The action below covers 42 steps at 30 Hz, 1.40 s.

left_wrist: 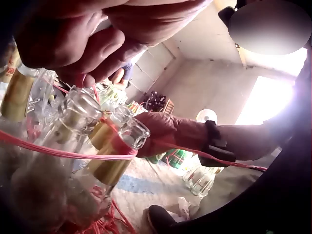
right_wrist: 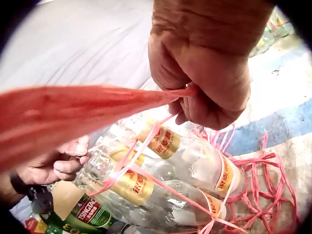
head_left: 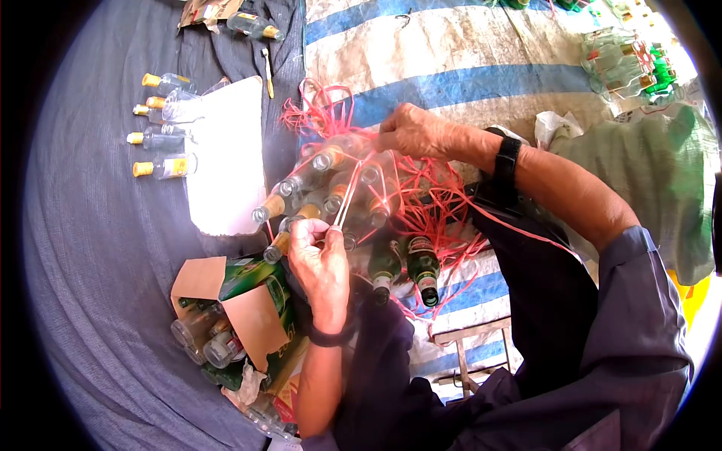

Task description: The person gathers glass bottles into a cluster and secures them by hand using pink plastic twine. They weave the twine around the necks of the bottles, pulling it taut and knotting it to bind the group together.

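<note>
A bundle of clear glass bottles [head_left: 335, 179] with gold neck labels lies wrapped in pink plastic string [right_wrist: 146, 141]. At the bottle necks, my left hand [head_left: 322, 259] pinches a taut strand between thumb and fingers. My right hand [head_left: 414, 134] is over the far side of the bundle, its fingers curled round a pink string that runs taut out of the fist in the right wrist view. From the left wrist, strands show passing around the necks, below the left fingers [left_wrist: 105, 46]. Two green bottles [head_left: 423, 264] lie close to the bundle, necks toward me.
Loose pink string [head_left: 444, 203] is tangled right of the bundle. An open carton [head_left: 252, 319] of bottles stands at lower left. Several bottles [head_left: 162, 140] lie beside a white board [head_left: 226, 158]. A green sack [head_left: 662, 188] and more bottles [head_left: 617, 64] are at the right.
</note>
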Each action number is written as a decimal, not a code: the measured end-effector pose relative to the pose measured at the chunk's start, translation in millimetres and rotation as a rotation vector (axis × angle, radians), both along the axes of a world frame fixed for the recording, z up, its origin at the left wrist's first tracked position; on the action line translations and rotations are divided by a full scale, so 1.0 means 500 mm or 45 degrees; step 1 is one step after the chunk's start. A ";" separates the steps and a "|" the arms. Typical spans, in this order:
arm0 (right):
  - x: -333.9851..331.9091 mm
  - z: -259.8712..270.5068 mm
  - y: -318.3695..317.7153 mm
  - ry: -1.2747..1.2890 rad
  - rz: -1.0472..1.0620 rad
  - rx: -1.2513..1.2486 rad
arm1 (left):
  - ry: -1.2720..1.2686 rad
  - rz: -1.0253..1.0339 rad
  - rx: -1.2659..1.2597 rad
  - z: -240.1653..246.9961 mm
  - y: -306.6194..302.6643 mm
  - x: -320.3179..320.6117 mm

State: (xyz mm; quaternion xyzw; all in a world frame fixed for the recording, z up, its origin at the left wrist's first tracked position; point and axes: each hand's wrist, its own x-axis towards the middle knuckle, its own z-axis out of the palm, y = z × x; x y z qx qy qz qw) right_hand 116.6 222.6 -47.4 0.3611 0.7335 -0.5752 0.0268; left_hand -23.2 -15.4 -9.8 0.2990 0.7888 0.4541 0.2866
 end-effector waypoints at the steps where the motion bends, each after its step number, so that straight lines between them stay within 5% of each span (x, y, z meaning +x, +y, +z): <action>1: -0.011 -0.005 -0.004 -0.051 -0.015 -0.020 | 0.077 -0.010 -0.013 -0.004 -0.001 -0.002; 16: -0.002 -0.029 -0.038 0.036 -0.197 -0.037 | 0.324 -0.113 0.095 -0.020 0.006 -0.005; 18: -0.005 -0.039 -0.039 0.034 -0.232 -0.047 | 0.585 -0.170 0.035 -0.017 0.011 -0.007; 22: 0.002 -0.043 -0.040 0.080 -0.213 0.025 | 0.506 -0.039 -0.031 -0.002 0.032 -0.019; 29: 0.031 -0.025 -0.039 0.049 -0.222 0.149 | 0.703 -0.242 -0.209 -0.037 0.043 -0.019; 33: 0.081 -0.037 -0.003 0.000 -0.356 0.275 | 0.889 -0.286 -0.018 -0.064 0.027 -0.034; 38: 0.124 -0.029 -0.039 0.040 -0.358 0.432 | 0.932 -0.342 0.136 -0.046 0.012 -0.010; 40: 0.132 -0.028 -0.041 0.019 -0.377 0.272 | 0.657 -0.407 -0.151 -0.017 0.005 0.002; 42: 0.134 -0.031 -0.052 -0.008 -0.316 0.351 | 0.737 -0.522 -0.132 -0.028 0.006 -0.010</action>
